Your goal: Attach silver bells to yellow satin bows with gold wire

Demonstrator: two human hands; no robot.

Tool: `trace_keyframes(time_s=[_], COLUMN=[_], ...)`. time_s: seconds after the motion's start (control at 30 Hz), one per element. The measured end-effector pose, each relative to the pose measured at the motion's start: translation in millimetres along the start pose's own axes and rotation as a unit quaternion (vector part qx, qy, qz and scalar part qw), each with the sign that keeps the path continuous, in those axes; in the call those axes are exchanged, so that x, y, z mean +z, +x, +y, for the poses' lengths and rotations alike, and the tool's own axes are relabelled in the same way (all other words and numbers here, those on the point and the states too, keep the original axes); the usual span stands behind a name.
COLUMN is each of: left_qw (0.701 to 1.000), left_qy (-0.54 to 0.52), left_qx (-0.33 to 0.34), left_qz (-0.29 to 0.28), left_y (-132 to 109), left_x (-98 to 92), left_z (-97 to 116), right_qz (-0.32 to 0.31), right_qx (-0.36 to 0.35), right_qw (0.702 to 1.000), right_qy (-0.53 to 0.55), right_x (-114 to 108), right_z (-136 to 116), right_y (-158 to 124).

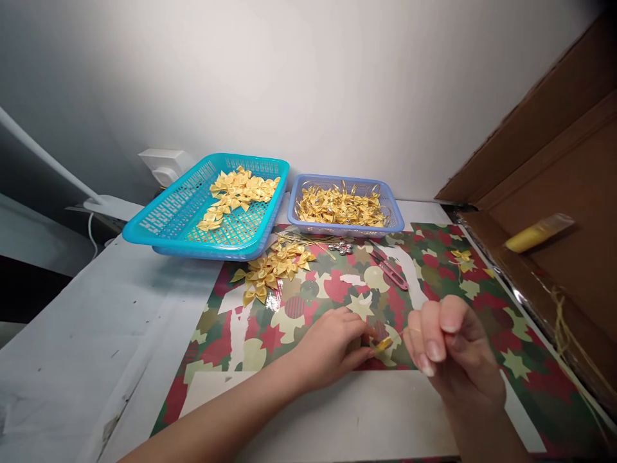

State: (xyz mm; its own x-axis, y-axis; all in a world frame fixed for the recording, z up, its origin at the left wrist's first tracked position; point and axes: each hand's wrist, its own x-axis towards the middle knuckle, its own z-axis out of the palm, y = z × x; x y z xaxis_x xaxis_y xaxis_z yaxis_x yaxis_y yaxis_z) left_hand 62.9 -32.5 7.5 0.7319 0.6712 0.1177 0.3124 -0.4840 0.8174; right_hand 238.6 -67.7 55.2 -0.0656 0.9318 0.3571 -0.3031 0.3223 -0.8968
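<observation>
My left hand [337, 344] is closed, thumb and fingertips pinching a small yellow ribbon bow [384, 344] just above the patterned mat. Beside it on the right, my right hand [456, 350] is raised with its fingers curled together. A very fine thread seems to run from the bow into those fingers, though most of it is too faint to follow. Beyond my left hand lies a loose pile of yellow bows [272, 270]. Thin gold wires [308, 240], small silver bells [341, 248] and a pink-handled cutter [391, 272] rest farther back.
A turquoise basket [159, 225] holding yellow bows stands at the back left. Next to it, a blue basket [395, 222] contains bows with gold wire loops. Cardboard [554, 161] walls the right side, with a yellow-filled tube [537, 233] against it. Another bow [463, 256] lies nearby.
</observation>
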Motion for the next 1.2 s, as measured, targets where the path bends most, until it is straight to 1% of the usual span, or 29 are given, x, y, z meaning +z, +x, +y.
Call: trace_keyframes(time_s=[0.07, 0.2, 0.27, 0.33, 0.43, 0.5, 0.6, 0.67, 0.7, 0.73, 0.77, 0.8, 0.83, 0.87, 0.9, 0.93, 0.97, 1.03, 1.1, 1.17, 1.2], left_qw=[1.000, 0.999, 0.997, 0.995, 0.988, 0.971, 0.919, 0.893, 0.889, 0.890, 0.898, 0.916, 0.940, 0.965, 0.984, 0.992, 0.990, 0.978, 0.970, 0.968, 0.969], left_qy=[-0.004, -0.038, -0.069, -0.097, -0.131, -0.198, -0.343, -0.397, -0.406, -0.405, -0.390, -0.355, -0.300, -0.226, -0.134, -0.050, 0.023, 0.132, 0.191, 0.211, 0.213], left_qx=[0.009, 0.016, 0.019, -0.005, -0.074, -0.127, -0.189, -0.205, -0.206, -0.203, -0.194, -0.175, -0.143, -0.098, -0.037, 0.027, 0.078, 0.127, 0.130, 0.120, 0.109], left_qz=[-0.012, 0.014, 0.005, -0.001, 0.018, 0.031, 0.044, 0.050, 0.052, 0.054, 0.059, 0.068, 0.080, 0.094, 0.109, 0.112, 0.113, 0.102, 0.082, 0.059, 0.057], left_y=[1, 0, 0, 1, 2, 2, 0, -1, -3, -4, -5, -7, -8, -9, -10, -11, -11, -10, -9, -10, -10], left_x=[-1.3, -4.6, -3.7, -0.9, 3.6, 4.5, 2.1, -0.5, -1.7, -2.8, -3.7, -4.6, -5.5, -6.5, -7.7, -8.9, -10.4, -13.9, -18.9, -25.9, -30.3], left_z=[0, 4, 5, 5, -1, -7, -11, -12, -12, -12, -12, -13, -15, -18, -21, -24, -27, -30, -30, -26, -25], right_qz=[0.003, -0.001, -0.009, -0.015, -0.008, 0.021, 0.100, 0.164, 0.196, 0.225, 0.249, 0.266, 0.275, 0.277, 0.272, 0.263, 0.251, 0.225, 0.201, 0.176, 0.162], right_qx=[-0.004, 0.001, 0.011, 0.028, 0.060, 0.074, 0.076, 0.077, 0.079, 0.081, 0.083, 0.083, 0.082, 0.079, 0.075, 0.072, 0.068, 0.066, 0.071, 0.081, 0.087], right_qw=[1.000, 1.000, 0.999, 0.997, 0.991, 0.987, 0.979, 0.967, 0.960, 0.953, 0.947, 0.943, 0.941, 0.942, 0.945, 0.950, 0.956, 0.967, 0.975, 0.980, 0.982], right_qy=[-0.004, 0.015, 0.041, 0.071, 0.117, 0.139, 0.164, 0.178, 0.183, 0.184, 0.184, 0.182, 0.179, 0.173, 0.164, 0.151, 0.134, 0.097, 0.066, 0.052, 0.050], right_x=[-1, -3, -2, 0, 1, 0, -8, -14, -17, -20, -22, -24, -25, -26, -26, -26, -25, -21, -18, -14, -13], right_z=[2, 4, 4, 4, 4, 5, 6, 7, 8, 9, 9, 10, 11, 12, 12, 13, 14, 17, 19, 21, 22], right_y=[1, 3, 2, 2, 3, 5, 11, 16, 18, 20, 21, 22, 23, 22, 22, 21, 19, 17, 14, 13, 12])
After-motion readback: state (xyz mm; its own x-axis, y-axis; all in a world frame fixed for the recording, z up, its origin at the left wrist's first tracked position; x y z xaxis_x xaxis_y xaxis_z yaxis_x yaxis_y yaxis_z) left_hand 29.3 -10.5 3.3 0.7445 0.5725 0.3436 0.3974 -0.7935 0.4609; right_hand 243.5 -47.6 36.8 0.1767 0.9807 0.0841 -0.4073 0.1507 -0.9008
